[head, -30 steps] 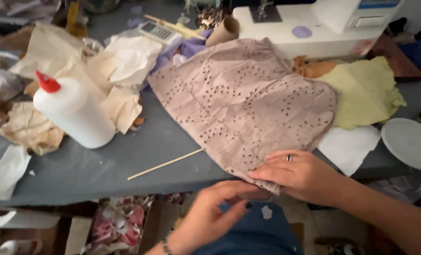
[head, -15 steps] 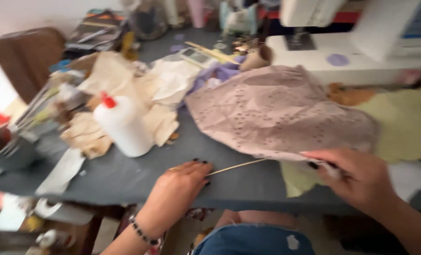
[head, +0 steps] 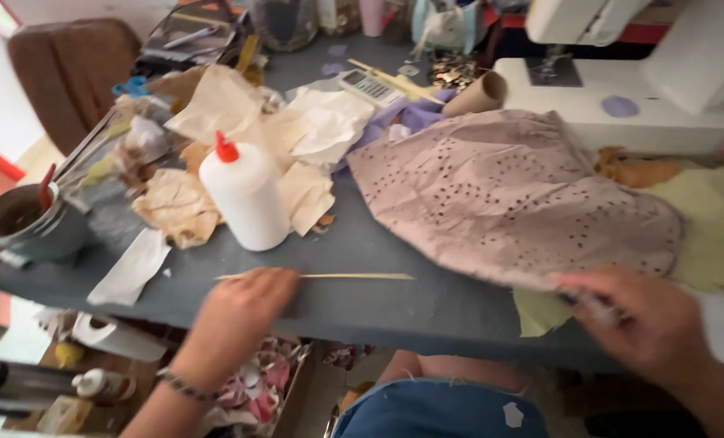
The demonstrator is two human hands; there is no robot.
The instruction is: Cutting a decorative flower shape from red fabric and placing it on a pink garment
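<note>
My left hand (head: 240, 316) rests on the grey table (head: 394, 300) with its fingertips on the left end of a thin wooden stick (head: 354, 276). Just behind it stands a white glue bottle (head: 243, 195) with a red cap. My right hand (head: 642, 324) pinches the near edge of a pinkish perforated paper piece (head: 508, 195) that lies spread over the table's right half. A yellow-green sheet (head: 711, 227) lies under and beside that piece.
Crumpled beige and white paper scraps (head: 240, 138) pile up behind the bottle. A grey bowl (head: 25, 227) sits at the left edge. A white sewing machine (head: 646, 73) stands at the back right, with a calculator (head: 362, 85) and cardboard tube (head: 476, 96) nearby.
My left hand came up from below the table edge and moved left onto the stick. My right hand slid right along the perforated paper's edge. The view shifted left.
</note>
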